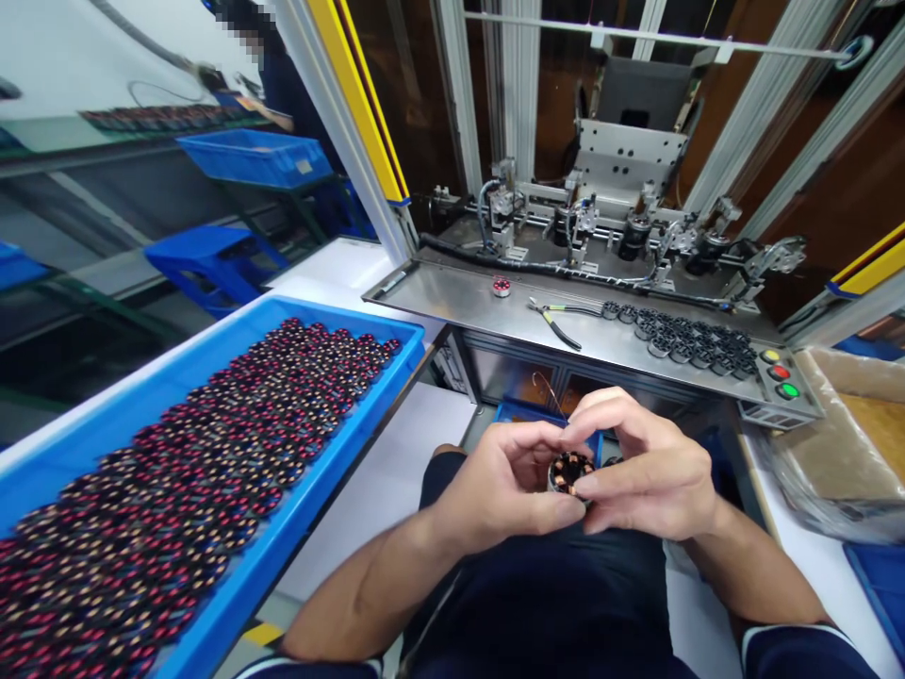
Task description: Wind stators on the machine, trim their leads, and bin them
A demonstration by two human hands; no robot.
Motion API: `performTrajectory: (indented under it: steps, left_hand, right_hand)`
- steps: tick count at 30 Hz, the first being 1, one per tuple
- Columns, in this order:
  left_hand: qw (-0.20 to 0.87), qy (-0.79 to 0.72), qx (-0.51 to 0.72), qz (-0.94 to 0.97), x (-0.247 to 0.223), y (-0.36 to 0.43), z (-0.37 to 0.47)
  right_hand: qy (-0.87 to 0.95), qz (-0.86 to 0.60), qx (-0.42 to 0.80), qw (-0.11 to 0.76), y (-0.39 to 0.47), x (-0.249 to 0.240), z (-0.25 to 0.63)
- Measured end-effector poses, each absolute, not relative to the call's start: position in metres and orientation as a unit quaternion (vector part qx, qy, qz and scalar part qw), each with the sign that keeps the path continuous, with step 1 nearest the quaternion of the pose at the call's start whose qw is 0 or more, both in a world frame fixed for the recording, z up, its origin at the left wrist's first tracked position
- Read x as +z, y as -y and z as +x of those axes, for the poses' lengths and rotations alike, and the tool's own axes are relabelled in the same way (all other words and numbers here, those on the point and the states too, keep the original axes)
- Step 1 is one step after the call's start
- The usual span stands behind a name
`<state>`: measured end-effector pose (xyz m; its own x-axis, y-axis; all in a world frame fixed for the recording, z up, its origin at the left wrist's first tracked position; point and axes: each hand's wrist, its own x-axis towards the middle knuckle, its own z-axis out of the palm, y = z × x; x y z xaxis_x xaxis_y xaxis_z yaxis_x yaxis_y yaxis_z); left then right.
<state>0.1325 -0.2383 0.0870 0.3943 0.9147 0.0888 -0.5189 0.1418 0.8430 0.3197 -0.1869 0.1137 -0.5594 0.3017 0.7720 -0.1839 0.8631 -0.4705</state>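
Above my lap, a small round motor stator (567, 471) with copper windings and black insulation is held between both hands. My left hand (505, 481) grips its left side, thumb along the near edge. My right hand (647, 467) closes on it from the right, with thumb and fingers at its rim and top. A thin copper wire (548, 389) sticks up from near the fingertips and curls over to the left. Part of the stator is hidden behind my fingers.
Left stands a blue tray (332, 462) full of wound stators. Ahead, the machine's metal ledge (445, 300) holds a red-wound stator (501, 287), pliers (555, 321), several black stator cores (689, 339) and a button box (781, 382). A cardboard box (824, 434) is right. A person (297, 85) works far left.
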Motion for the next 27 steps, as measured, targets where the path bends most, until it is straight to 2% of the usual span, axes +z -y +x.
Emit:
performTrajectory:
  steps: [4,9,12,15,19,22,24,27]
  left_hand:
    - [0.75,-0.231,0.478,0.393,0.086,0.236,0.133]
    - [0.763,-0.224,0.486,0.362,0.087,0.233,0.137]
    - [0.693,-0.209,0.561,0.401,0.088,0.235,0.142]
    - [0.586,-0.216,0.632,0.459,0.087,0.238,0.147]
    - [0.457,-0.235,0.686,0.515,0.084,0.24,0.15]
    - [0.406,-0.259,0.707,0.518,0.082,0.242,0.153]
    - [0.402,-0.274,0.712,0.506,0.08,0.244,0.156]
    - [0.454,-0.274,0.697,0.482,0.077,0.245,0.157]
  right_hand:
    - [0.839,-0.061,0.217,0.496,0.194,0.11,0.321]
    - [0.834,-0.124,0.046,0.536,0.211,0.108,0.325]
    - [0.822,-0.174,-0.056,0.54,0.22,0.103,0.328]
    - [0.799,-0.209,-0.098,0.555,0.225,0.097,0.325]
    - [0.764,-0.232,-0.068,0.599,0.231,0.093,0.309]
    - [0.725,-0.263,0.025,0.636,0.235,0.089,0.295]
    - [0.699,-0.283,0.095,0.65,0.237,0.084,0.289]
    - [0.68,-0.284,0.137,0.662,0.235,0.077,0.286]
